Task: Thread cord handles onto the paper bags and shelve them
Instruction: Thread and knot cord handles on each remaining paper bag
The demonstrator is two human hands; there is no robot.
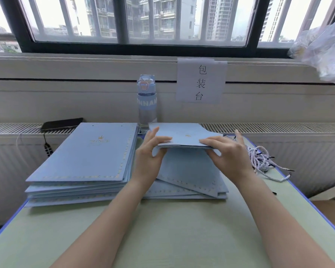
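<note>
Water bottle (147, 101), phone (61, 123), paper sign (201, 80)

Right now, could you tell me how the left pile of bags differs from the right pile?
The left pile is squared up, edges aligned; the right pile is fanned, its bags lying askew. The left pile stands taller than the right pile. The left pile is untouched, while the left hand and right hand pinch a lifted bag above the right pile. Both hold flat light-blue bags with gold edging.
</note>
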